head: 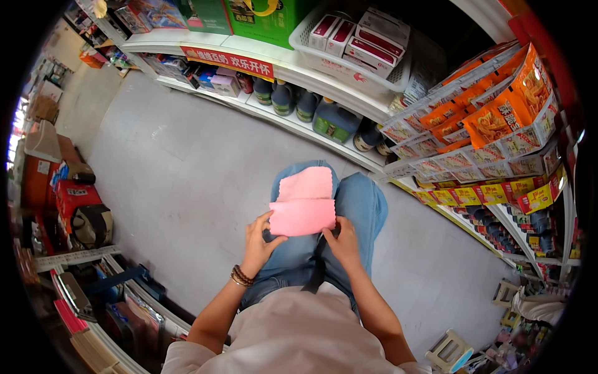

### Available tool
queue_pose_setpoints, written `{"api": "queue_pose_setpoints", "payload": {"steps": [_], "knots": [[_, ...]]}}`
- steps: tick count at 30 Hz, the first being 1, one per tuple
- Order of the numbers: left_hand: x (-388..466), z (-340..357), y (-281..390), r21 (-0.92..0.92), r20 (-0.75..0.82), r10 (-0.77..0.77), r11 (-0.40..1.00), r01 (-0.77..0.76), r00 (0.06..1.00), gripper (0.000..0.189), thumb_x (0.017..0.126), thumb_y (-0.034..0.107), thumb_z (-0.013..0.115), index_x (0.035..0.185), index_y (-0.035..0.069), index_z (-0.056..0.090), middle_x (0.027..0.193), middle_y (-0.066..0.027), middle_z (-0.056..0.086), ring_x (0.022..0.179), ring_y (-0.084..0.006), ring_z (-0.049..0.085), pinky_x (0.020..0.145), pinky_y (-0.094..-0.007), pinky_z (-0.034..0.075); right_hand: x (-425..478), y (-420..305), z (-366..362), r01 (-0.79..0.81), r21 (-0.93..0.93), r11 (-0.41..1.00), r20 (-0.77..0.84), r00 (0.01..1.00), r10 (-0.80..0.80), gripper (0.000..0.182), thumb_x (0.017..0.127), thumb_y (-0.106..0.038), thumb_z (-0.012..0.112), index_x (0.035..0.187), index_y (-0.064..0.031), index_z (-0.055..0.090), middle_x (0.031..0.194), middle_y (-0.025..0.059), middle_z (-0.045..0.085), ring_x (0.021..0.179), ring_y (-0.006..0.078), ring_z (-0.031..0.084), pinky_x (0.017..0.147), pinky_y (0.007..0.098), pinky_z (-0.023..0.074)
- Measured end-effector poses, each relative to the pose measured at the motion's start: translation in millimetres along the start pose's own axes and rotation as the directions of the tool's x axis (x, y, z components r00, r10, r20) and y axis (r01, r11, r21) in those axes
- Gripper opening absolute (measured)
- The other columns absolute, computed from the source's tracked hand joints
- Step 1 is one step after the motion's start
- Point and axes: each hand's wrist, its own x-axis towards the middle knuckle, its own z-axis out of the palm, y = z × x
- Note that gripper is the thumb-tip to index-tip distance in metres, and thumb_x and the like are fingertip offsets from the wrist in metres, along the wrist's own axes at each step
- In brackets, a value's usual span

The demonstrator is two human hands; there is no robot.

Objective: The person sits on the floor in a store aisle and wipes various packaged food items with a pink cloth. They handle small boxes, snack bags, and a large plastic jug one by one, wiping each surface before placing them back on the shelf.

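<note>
A pink cloth with scalloped edges (302, 217) lies across my left thigh and knee, over my blue jeans (359, 198). Its near part is folded over, and the fold's edge crosses the middle of the cloth. My left hand (262, 238), with a beaded bracelet at the wrist, pinches the cloth's near left side between thumb and fingers. At the near right corner, my right hand (342, 237) holds the cloth the same way, thumb on top. The fingertips beneath the cloth are partly hidden.
Ahead stands a white shelf (205, 96) with large dark bottles (282, 99) and a white plastic basket (348, 70) of boxes. Orange snack packets (495, 119) hang at the right. A small plastic stool (448, 351) stands at the lower right. Shelving and bags line the left.
</note>
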Motion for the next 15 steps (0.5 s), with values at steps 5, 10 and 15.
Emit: {"api": "queue_pose_setpoints", "payload": {"steps": [5,10,15], "knots": [[1,4,6,0.18,0.017,0.193,0.964,-0.193,0.981,0.044,0.071,0.013,0.073,0.112,0.01,0.057,0.095,-0.008,0.056,0.086,-0.0267,0.049,0.078,-0.0353,0.037,-9,10,3,-0.114,0.011,0.993,0.128,0.985,0.112,0.035,0.08,-0.026,0.066,0.101,-0.0001,0.056,0.091,0.0192,0.057,0.088,0.0342,0.057,0.075,0.0401,0.0464],[-5,4,0,0.202,0.0,0.211,0.957,-0.206,0.978,0.026,0.07,0.012,0.072,0.094,0.008,0.064,0.089,-0.008,0.055,0.085,-0.0268,0.049,0.076,-0.035,0.036,-7,-2,-19,-0.448,0.367,0.816,0.39,0.87,0.302,0.03,0.085,-0.03,0.063,0.087,-0.0007,0.055,0.074,0.011,0.062,0.06,0.0184,0.061,0.053,0.0293,0.0475],[-9,-14,31,0.19,-0.003,0.282,0.942,-0.277,0.959,0.017,0.069,0.01,0.073,0.082,0.006,0.063,0.104,-0.01,0.058,0.098,-0.0283,0.051,0.083,-0.037,0.037,-22,-12,-48,-0.39,0.485,0.783,0.393,0.897,0.203,0.03,0.087,-0.028,0.063,0.079,-0.0014,0.052,0.067,0.0057,0.061,0.053,0.0099,0.056,0.047,0.0239,0.044]]}}
